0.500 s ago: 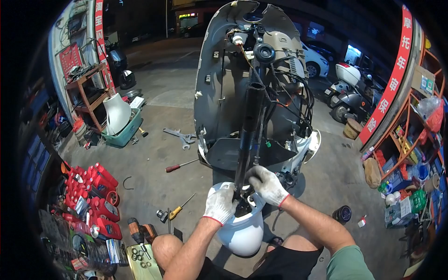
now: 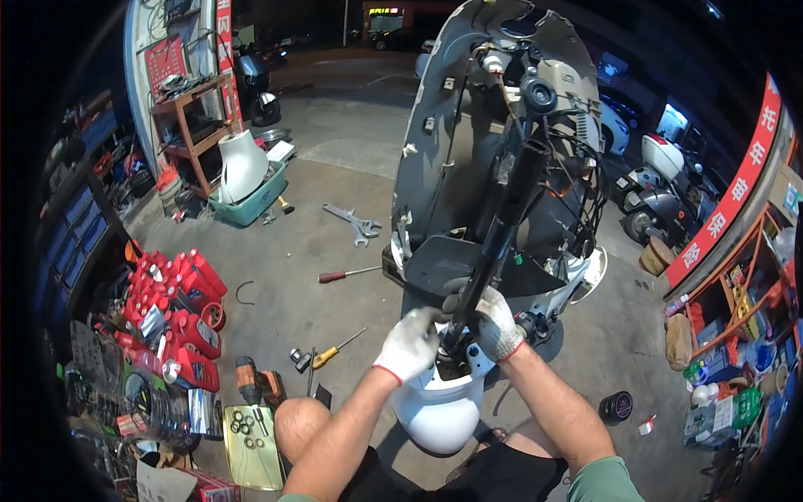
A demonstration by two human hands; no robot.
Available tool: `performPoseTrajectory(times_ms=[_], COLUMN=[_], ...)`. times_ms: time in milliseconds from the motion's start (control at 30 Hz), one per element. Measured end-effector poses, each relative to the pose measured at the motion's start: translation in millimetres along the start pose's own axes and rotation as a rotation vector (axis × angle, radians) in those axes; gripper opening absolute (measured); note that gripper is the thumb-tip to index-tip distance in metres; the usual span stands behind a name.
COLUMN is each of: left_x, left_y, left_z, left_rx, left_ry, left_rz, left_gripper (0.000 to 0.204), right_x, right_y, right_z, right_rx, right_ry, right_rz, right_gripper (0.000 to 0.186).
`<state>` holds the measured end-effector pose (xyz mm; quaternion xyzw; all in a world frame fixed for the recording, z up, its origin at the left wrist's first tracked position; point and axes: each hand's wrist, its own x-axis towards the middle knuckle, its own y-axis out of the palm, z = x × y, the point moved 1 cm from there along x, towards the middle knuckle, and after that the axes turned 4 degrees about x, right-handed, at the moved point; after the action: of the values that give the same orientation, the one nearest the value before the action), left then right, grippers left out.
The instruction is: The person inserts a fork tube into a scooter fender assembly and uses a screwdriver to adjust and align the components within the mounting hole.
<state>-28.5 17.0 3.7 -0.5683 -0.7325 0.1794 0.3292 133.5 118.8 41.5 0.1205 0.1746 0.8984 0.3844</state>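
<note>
A long black steering tube [image 2: 502, 219] rises, tilted to the right, out of a white rounded front fender [image 2: 442, 418] standing between my knees. My right hand [image 2: 495, 322], in a white knit glove with a grey palm, is closed round the tube's lower part; grey fingertips show on its far side. My left hand [image 2: 407, 343], gloved alike, is curled at the left of the tube's foot, just above the fender's opening. Its fingertips are partly hidden. Behind stands a stripped scooter front body panel [image 2: 431, 180], with exposed cables [image 2: 592, 167] and a round black horn [image 2: 539, 96].
On the floor to the left lie wrenches [image 2: 353, 224], a red-handled screwdriver [image 2: 335, 277], a yellow-handled screwdriver [image 2: 324, 358] and a cordless drill [image 2: 248, 378]. A yellowish tray [image 2: 263, 468] holds rings. Red bottles [image 2: 196, 335] crowd the left; an orange shelf [image 2: 736, 322] stands right.
The whole view has shifted, so the scene sits further right. The tube leans more to the right. My right hand has moved from beside the tube to round it; my left hand's fingers have shifted.
</note>
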Motion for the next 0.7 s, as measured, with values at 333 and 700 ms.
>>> performPoseTrajectory(times_ms=[333, 700], left_x=[44, 69], left_y=[-7, 19], left_z=[2, -37], left_rx=[-1.935, -1.460], left_ry=[-0.472, -0.449], left_rz=[-0.328, -0.322], left_gripper=[0.033, 0.038], right_x=[12, 24], right_y=[2, -10], right_z=[-3, -9], right_rx=[-0.040, -0.115], right_ry=[0.131, 0.111], right_rz=[-0.101, 0.030], right_gripper=[0.021, 0.033])
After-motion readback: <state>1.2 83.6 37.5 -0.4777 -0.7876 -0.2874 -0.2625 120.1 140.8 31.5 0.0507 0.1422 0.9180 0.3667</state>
